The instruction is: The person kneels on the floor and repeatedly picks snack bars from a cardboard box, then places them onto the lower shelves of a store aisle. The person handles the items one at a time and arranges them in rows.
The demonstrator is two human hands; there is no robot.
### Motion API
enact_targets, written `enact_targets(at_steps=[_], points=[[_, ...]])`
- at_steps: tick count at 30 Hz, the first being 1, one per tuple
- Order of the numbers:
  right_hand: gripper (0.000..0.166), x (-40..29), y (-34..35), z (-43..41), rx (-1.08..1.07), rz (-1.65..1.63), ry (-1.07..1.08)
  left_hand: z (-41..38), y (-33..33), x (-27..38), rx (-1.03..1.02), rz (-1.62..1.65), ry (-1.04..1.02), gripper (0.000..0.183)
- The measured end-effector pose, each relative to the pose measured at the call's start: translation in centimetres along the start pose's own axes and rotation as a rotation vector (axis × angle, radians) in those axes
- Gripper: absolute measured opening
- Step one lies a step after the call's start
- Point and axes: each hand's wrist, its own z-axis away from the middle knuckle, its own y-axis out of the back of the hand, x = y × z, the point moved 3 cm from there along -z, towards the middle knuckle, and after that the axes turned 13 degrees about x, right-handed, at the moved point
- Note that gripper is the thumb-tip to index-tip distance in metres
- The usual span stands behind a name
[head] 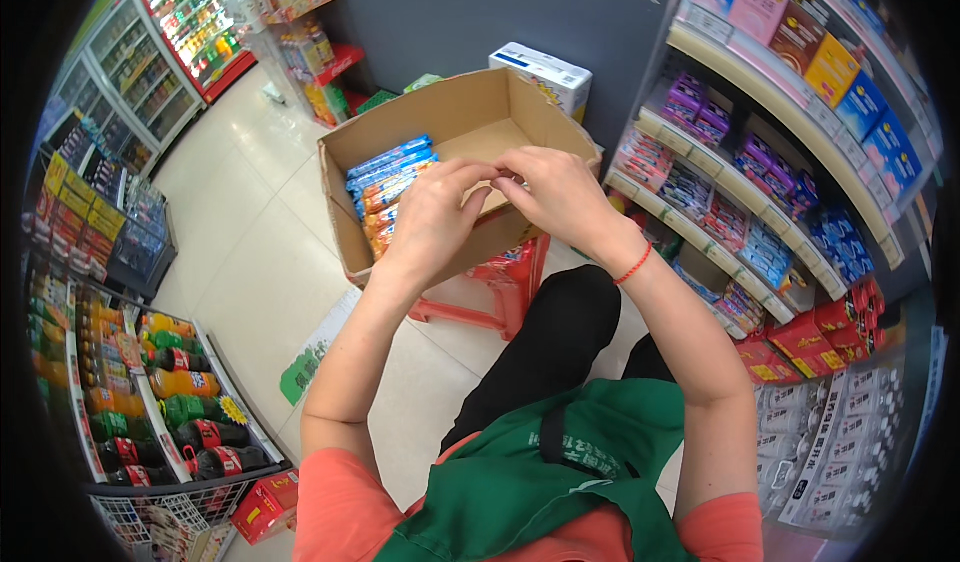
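Both hands meet above an open cardboard box (465, 85), with the fingertips touching or almost touching. My left hand (442, 205) has its fingers bent and the thumb pointing at the other hand. My right hand (551, 190) pinches toward it, a red cord around the wrist. Whether something small lies between the fingertips cannot be told. Inside the box, on its left side, are blue snack packets (390, 163) and orange snack packets (382, 217) in a row, partly hidden by my left hand. The box rests on a red plastic stool (517, 292).
Shelves of small packaged goods (709, 160) curve along the right. Bottled drinks (187, 382) fill a rack at the lower left. A white carton (544, 70) stands behind the box, against a grey wall. A red box (266, 506) lies near the rack.
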Motion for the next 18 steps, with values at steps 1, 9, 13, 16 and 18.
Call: enact_targets(at_steps=[1, 9, 13, 16, 18], points=[[0.016, -0.1, -1.0, -0.5, -0.023, -0.017, -0.003, 0.0, 0.5, -1.0, -0.013, -0.01, 0.011, 0.018], [0.016, 0.6, -8.7, -3.2, -0.264, -0.064, -0.032, 0.3, 3.2, -7.2, -0.156, -0.119, 0.111, 0.017], [0.012, 1.1, -11.7, -3.7, -0.374, -0.065, -0.074, 0.6, 3.4, -9.5, -0.252, -0.163, 0.203, 0.017], [0.014, 1.5, -13.2, -3.6, -0.458, -0.031, -0.042, 1.1, 3.3, -11.0, -0.319, -0.184, 0.26, 0.017], [0.017, 1.6, -14.0, -3.3, -0.524, 0.008, -0.003, 1.4, 3.1, -11.5, -0.432, -0.271, 0.298, 0.017]])
